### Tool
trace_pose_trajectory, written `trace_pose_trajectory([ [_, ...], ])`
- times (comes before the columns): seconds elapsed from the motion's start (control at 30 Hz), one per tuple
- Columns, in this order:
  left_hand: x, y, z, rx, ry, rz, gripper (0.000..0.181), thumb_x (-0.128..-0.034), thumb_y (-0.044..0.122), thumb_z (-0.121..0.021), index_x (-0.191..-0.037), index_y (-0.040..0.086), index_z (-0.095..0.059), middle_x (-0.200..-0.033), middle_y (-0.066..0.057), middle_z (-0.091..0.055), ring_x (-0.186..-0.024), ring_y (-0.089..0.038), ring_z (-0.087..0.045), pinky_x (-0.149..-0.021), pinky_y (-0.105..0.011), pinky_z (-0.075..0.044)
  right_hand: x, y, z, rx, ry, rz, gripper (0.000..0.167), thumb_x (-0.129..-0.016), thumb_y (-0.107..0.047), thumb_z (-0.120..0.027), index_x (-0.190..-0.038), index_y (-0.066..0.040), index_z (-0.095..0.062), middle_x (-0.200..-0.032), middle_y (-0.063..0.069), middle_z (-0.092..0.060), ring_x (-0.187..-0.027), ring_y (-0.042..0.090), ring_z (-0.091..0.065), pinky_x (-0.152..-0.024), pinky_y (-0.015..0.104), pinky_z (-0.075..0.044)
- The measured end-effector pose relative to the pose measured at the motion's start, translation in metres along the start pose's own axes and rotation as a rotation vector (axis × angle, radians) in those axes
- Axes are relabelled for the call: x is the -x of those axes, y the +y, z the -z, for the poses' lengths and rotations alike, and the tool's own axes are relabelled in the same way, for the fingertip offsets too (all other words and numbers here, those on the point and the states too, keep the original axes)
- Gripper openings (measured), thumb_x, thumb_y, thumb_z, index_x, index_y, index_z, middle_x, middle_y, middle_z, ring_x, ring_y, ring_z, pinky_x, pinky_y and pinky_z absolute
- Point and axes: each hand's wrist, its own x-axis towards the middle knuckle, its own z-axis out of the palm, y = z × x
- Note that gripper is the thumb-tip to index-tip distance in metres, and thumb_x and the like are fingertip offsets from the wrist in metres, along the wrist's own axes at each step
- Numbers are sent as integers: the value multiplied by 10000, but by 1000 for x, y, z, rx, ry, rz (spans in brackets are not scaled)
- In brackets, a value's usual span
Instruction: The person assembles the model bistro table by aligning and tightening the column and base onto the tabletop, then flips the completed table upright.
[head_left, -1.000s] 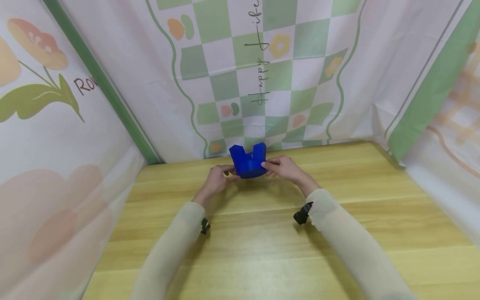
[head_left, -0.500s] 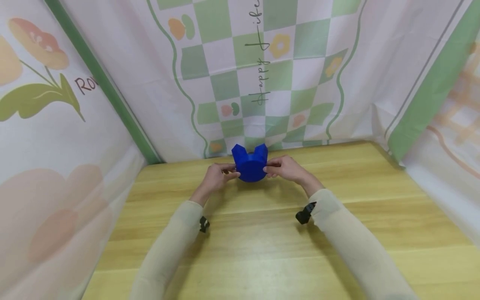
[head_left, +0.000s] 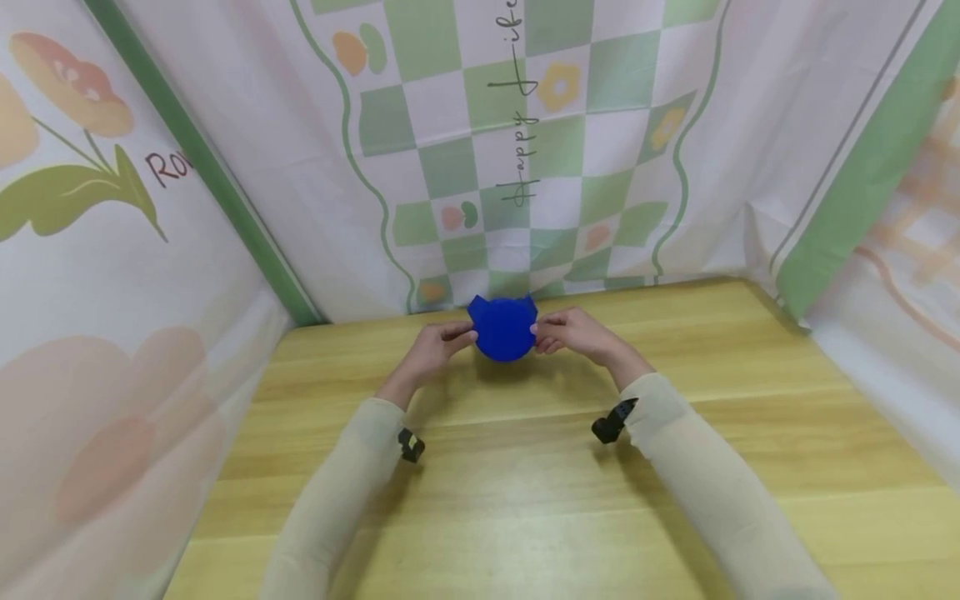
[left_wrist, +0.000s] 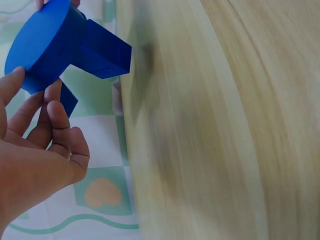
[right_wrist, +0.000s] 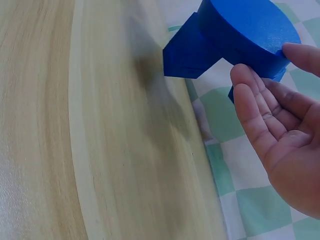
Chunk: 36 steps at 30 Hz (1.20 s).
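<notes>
A blue round block with stubby angular legs (head_left: pixel 505 331) is held up near the table's back edge, its flat disc face turned toward the head camera. My left hand (head_left: pixel 432 352) pinches its left rim between thumb and fingertips. On the opposite rim, my right hand (head_left: pixel 581 335) grips it with thumb and fingers. Two of the legs show in the left wrist view, where one blue leg (left_wrist: pixel 106 50) points toward the wood. The right wrist view also shows a leg (right_wrist: pixel 190 50) jutting from the disc's underside, apart from the tabletop.
The wooden table (head_left: pixel 510 483) stretches in front of both arms. A checkered curtain (head_left: pixel 525 167) hangs just behind the block, with a floral curtain (head_left: pixel 112 292) on the left and another curtain (head_left: pixel 885 350) on the right. Each wrist carries a small black camera (head_left: pixel 611 422).
The blue block has tipped in both hands: its legs stood up in sight before, and now the round face is toward the head camera with only the leg tips showing above.
</notes>
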Motion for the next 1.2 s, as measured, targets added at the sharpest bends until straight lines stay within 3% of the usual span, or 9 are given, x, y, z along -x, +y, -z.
trace_pose_trajectory([
  [0.23,-3,-2,-2,116,33,59,466,-950,444,-659,-1293,129,-680,-1287,-68,-694,-1230,-338,-605,-1096,-468,-455,-2,-2,-1,-71,22,-7,431,-1020,-291,-573,-1183,101,-643,-1029,290,-696,-832,200,-696,-939,567,-540],
  [0.47,-3,-5,-6,200,57,95,395,-941,403,-683,-1177,92,-739,-1101,-99,-760,-1178,-391,-614,-1053,-507,-466,-5,-1,-5,-100,55,-60,462,-1014,-329,-584,-1152,105,-661,-992,272,-703,-836,282,-709,-887,529,-575],
  [0.63,-3,-7,-9,185,56,140,413,-943,406,-675,-1184,76,-733,-1110,-112,-760,-1148,-395,-623,-1042,-520,-462,-8,4,-8,-75,67,-105,462,-1018,-354,-572,-1084,89,-679,-973,263,-713,-889,356,-720,-874,521,-579],
  [0.87,0,-4,-12,175,76,214,403,-920,431,-692,-1113,85,-761,-1044,-85,-776,-1098,-347,-636,-1041,-514,-444,-9,7,-13,-58,55,-136,468,-1031,-345,-541,-1105,100,-666,-946,230,-726,-835,281,-728,-813,441,-598],
  [1.03,-1,-5,-15,201,93,219,387,-928,391,-693,-1092,48,-764,-972,-86,-786,-1026,-319,-655,-1009,-480,-464,-8,9,-14,-56,52,-150,491,-1033,-364,-532,-1100,106,-660,-884,144,-733,-805,237,-727,-796,414,-604],
  [1.2,-1,-6,-13,139,64,174,428,-959,394,-649,-1142,17,-738,-1027,-151,-771,-1040,-351,-671,-981,-479,-510,-5,10,-12,-24,57,-143,493,-1046,-373,-498,-1088,93,-655,-833,93,-725,-802,221,-725,-784,411,-604],
])
